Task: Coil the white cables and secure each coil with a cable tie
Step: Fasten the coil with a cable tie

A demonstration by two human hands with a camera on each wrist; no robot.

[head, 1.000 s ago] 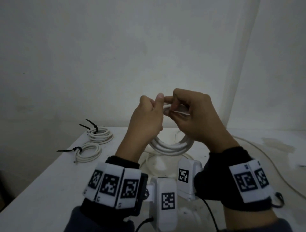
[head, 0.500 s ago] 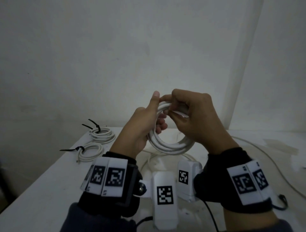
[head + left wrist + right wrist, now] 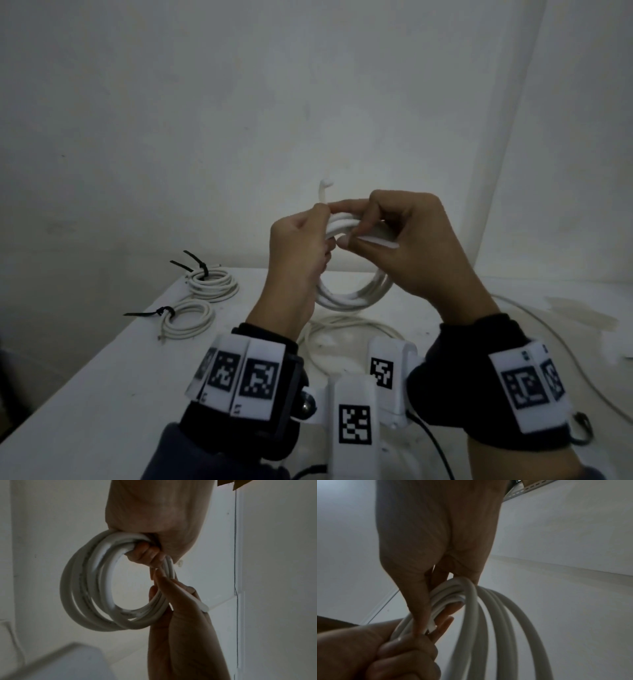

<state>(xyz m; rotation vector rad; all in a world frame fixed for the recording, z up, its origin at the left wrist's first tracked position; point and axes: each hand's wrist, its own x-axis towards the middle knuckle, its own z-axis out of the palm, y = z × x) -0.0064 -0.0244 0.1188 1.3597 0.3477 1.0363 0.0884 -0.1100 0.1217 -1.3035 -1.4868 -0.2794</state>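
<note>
Hands met above the white table (image 3: 102, 394), both gripping one thick white cable coil (image 3: 352, 294) that hung in the air between them. The left hand (image 3: 298, 253) curled its fingers round the coil's top strands, thumb meeting the other hand's forefinger. The right hand (image 3: 411, 246) pinched a thin white cable tie (image 3: 376, 241) against the same strands. Two finished white coils bound with black ties (image 3: 212, 282) (image 3: 186, 320) lay well apart at the table's left. A loose white cable (image 3: 346, 323) lay beneath the hands.
</note>
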